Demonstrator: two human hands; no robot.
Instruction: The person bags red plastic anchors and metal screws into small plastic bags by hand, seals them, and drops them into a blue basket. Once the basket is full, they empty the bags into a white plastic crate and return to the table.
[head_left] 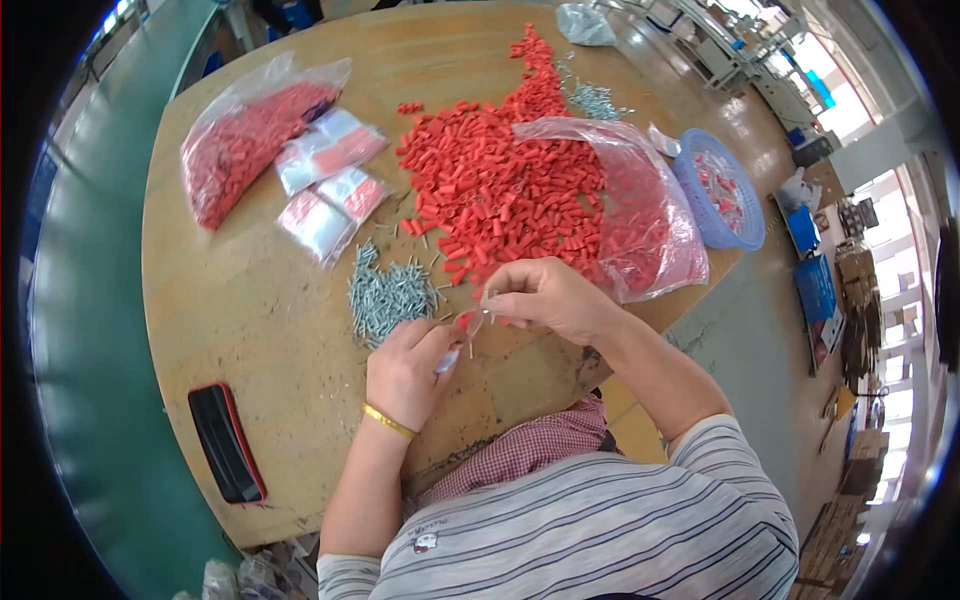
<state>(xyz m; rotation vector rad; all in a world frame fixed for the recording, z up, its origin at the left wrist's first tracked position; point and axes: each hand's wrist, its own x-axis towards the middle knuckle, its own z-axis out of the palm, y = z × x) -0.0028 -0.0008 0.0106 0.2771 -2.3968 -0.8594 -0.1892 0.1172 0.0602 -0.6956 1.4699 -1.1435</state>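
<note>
Screws (388, 295) lay beside red heap (500, 190), likely for easy reach; on heap's near side, left hand (405, 375) pinched bag (447, 361), likely steadying it; right hand (550, 298) curled close, hold unclear.

Plug heap (490, 190) on table (300, 340), screw pile (392, 296) before it, packets (330, 165) left, basket (745, 225) right

Relative to the red pile (500, 190): screws (385, 295) below, silver-grey; basket (735, 205) to its right, lavender-blue; shirt (590, 525) below, pale grey with dark stripes.
</note>
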